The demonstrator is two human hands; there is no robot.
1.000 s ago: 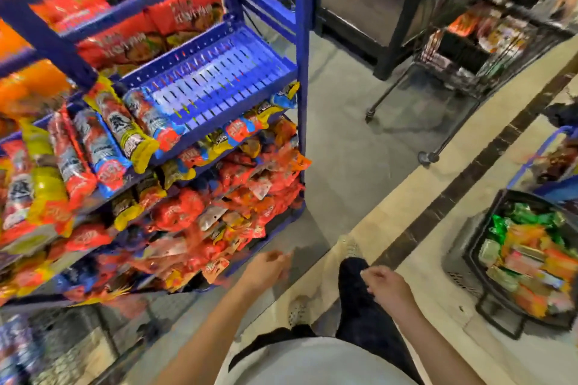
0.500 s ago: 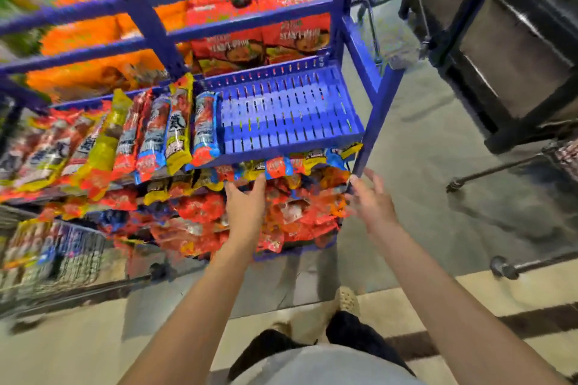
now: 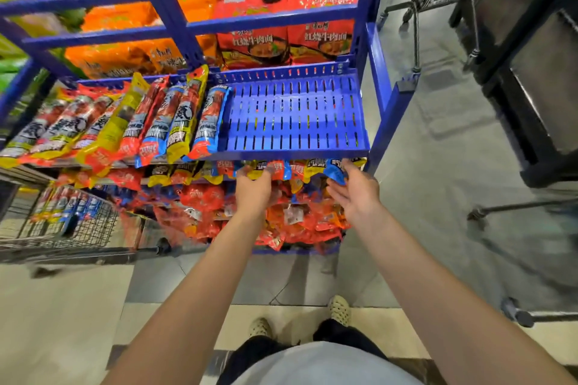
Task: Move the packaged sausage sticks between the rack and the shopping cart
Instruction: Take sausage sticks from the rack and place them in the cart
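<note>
Pick step at rack. Right hand (image 3: 356,191) open, fingers at blue sausage-stick pack (image 3: 334,173); left hand (image 3: 253,189) among packs just ahead, grip unclear. Next: close on packs, carry to shopping cart (image 3: 78,228) far left.

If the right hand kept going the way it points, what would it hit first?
Probably the blue packet sticking out under the blue shelf; the right hand looks almost on it, depth unclear.

left hand (image 3: 252,189), right hand (image 3: 356,194) — now at sausage sticks (image 3: 278,168)
</note>
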